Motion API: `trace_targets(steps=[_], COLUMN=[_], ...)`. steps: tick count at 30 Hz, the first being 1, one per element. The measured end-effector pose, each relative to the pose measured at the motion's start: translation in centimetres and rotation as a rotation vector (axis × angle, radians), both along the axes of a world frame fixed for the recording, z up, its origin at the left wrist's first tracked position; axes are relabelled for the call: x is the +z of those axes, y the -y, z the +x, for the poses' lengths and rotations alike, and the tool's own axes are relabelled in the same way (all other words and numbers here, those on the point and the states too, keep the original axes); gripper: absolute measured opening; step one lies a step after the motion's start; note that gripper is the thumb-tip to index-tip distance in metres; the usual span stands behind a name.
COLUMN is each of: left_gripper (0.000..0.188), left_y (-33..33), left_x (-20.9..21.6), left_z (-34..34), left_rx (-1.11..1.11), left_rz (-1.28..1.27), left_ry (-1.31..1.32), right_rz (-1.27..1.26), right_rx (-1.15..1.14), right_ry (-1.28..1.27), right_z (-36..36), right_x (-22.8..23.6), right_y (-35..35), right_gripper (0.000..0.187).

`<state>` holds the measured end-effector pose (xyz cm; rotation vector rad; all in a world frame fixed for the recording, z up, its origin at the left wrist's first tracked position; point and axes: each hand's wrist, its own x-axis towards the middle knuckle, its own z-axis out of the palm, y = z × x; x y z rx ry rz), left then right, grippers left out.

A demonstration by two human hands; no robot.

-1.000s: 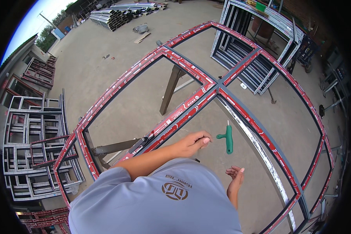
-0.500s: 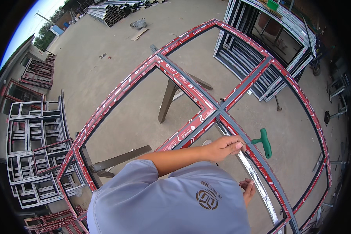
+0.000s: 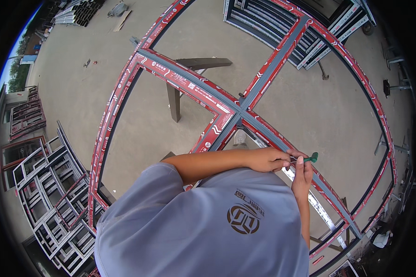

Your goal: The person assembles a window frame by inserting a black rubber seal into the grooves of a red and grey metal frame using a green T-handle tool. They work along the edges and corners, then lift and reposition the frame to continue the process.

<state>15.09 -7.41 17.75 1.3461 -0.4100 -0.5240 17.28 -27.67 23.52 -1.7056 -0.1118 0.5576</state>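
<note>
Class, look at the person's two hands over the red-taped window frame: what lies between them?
In the head view, only a green-handled tool lies between the left hand and right hand, above a grey bar of the red-taped window frame.

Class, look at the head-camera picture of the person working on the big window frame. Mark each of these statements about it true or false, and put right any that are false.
1. Both hands meet at a green-handled tool. True: the left hand and the right hand are together at it.
2. The red-and-grey window frame lies flat on the concrete floor. False: it rests raised on a stand.
3. More frames are stacked at the person's left. True.
4. The person wears a bright orange shirt. False: the shirt is grey.
</note>
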Motion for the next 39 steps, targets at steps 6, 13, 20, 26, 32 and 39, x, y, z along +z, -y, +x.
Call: trace_targets(steps=[6,13,20,26,32,39], left_gripper=[0.033,0.040,0.041,0.044,0.049,0.047], left_y=[-6.9,-20.8,-22.0,-20.6,-20.5,-21.8], left_x=[-4.3,-11.0,-11.8,-12.2,-12.0,-14.0], left_z=[2.6,4.3,4.1,5.6,6.2,6.1], left_rx=[0.418,0.925,0.691,0.595,0.485,0.501], left_rz=[0.551,1.389,1.474,1.337,1.357,1.359], left_ry=[0.448,0.442,0.383,0.513,0.447,0.447], right_rz=[0.049,-0.105,-0.194,-0.179,-0.224,-0.334], right_rx=[-0.323,-0.329,-0.304,-0.328,-0.398,-0.508], right_ry=[-0.151,-0.150,-0.120,-0.125,-0.064,-0.009], right_z=[1.5,1.9,2.8,1.3,0.0,-4.1], right_x=[-2.1,-2.5,-2.3,-3.2,-4.2,-7.3], right_y=[1.1,1.5,0.6,1.5,3.1,6.3], right_gripper=[0.040,0.041,0.031,0.023,0.023,0.028])
